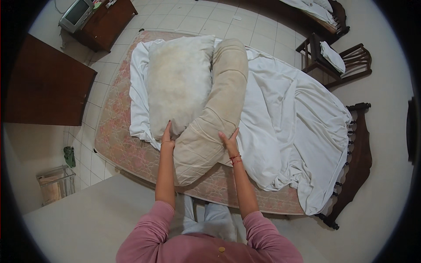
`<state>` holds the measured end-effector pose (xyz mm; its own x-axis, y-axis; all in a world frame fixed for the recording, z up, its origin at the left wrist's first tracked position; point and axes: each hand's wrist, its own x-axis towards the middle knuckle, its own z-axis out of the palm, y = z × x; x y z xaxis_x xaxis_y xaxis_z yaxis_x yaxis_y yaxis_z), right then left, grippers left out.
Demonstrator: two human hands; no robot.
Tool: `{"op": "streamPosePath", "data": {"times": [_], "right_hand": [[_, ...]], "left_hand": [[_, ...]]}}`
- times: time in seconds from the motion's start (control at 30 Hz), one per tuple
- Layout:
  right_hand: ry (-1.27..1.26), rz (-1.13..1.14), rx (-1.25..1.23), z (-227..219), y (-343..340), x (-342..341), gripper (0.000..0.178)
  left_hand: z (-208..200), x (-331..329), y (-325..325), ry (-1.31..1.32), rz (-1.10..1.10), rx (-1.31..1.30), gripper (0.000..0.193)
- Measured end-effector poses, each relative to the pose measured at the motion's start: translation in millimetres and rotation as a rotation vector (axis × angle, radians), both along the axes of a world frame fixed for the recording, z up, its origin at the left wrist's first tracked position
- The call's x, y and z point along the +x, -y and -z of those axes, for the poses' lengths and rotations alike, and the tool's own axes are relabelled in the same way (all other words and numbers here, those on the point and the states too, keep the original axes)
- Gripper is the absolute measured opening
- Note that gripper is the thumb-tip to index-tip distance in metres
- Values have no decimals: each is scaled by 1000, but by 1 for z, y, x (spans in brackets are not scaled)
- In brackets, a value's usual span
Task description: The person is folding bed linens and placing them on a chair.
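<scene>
A long beige pillow [223, 101] lies bent across the bed, its near end reaching over the mattress edge toward me. My left hand [168, 136] presses on its left side, where it meets a stained white pillow [180, 79]; some of those fingers are hidden. On the opposite side, my right hand [230, 142] grips the beige pillow, thumb and fingers spread on the fabric. Both pillows rest on a rumpled white sheet [302, 118], bunched to the right and also showing along the white pillow's left edge.
The patterned pink mattress [118, 118] shows at the left and near edges. A dark wooden headboard [357, 162] stands at right. Beyond the bed are a chair [326, 59] with folded white cloth and another bed [302, 15]. A wooden cabinet [48, 83] and a television [76, 15] are at left.
</scene>
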<state>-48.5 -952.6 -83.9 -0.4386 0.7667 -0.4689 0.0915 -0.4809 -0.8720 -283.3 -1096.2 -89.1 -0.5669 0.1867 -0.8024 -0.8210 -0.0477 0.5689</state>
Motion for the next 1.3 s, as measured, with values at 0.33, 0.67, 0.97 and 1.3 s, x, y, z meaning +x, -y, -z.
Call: {"op": "streamPosePath", "data": {"times": [0.33,0.67,0.97,1.3], "right_hand": [[-27,66,-77,-26,-1,-42,79],[-170,-75,-2,-89,69,-109,58],[-116,-536,242,-172,168,-203,67],[595,-863,898,-116,234,-247,87]], "left_hand": [[19,-20,-14,92,-433,-58,14],[-117,-61,63,-530,-351,87,13],[-79,-84,248,-421,-786,533,22],[-7,-90,292,-176,-111,-611,47]]}}
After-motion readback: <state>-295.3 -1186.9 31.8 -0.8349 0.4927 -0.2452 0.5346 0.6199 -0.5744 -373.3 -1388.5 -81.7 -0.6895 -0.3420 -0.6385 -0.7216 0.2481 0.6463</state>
